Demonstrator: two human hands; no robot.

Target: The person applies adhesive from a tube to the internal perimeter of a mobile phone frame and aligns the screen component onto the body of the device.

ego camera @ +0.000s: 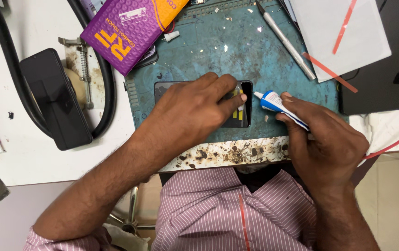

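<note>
At the far left a black phone (55, 97) lies face up on the white table (32, 153), ringed by a thick black hose (9, 69), with a purple packet (130, 28) just beyond. On the worn teal mat (199, 51) the left hand (190, 111) presses flat over a dark phone (204, 104) whose long axis runs left to right — fingers close together, tips on its right end, where yellow strips show inside. The right hand (325, 135) pinches a small white-and-blue glue tube (276, 104) between thumb and fingers; it lies slanted, nozzle pointing left toward the phone's right edge, just short of it. Farther back, a silver knife (285, 39) lies diagonally beside a white sheet (343, 32).
</note>
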